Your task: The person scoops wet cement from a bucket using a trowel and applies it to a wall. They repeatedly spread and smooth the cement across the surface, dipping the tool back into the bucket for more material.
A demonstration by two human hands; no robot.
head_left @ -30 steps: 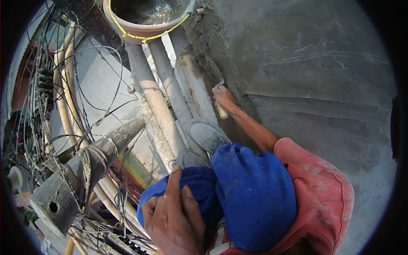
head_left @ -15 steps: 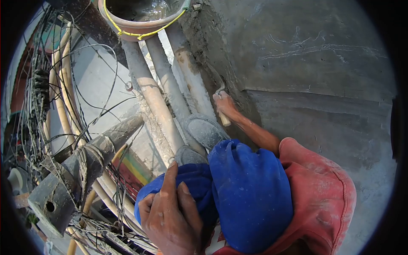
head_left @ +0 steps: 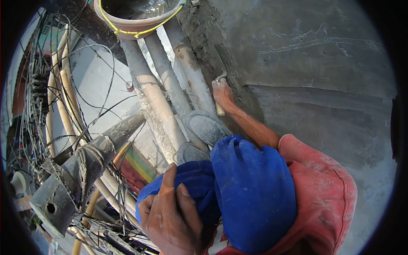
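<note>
At far left, tangled cables (head_left: pixel 39 87) hang near pale poles. To their right, a thick grey beam (head_left: pixel 63 189) lies diagonally, with wire wound around it. At top, a bucket (head_left: pixel 136 26) with a yellow rope handle (head_left: pixel 149 31) and wet contents sits above the round poles (head_left: pixel 163 106). Below, the left hand (head_left: pixel 172 219) is positioned before the blue trousers (head_left: pixel 257 191): index finger extended, thumb raised apart, other fingers curled. Dusty shoes (head_left: pixel 207 127) rest on the round poles. Right of these, the right hand (head_left: pixel 223 92) is closed around the neck and upper handle of the trowel (head_left: pixel 220 109). The trowel is located beside the grey wall (head_left: pixel 323 63); its blade is hard to distinguish from the surface. A red sleeve (head_left: pixel 299 148) covers the upper right arm.
</note>
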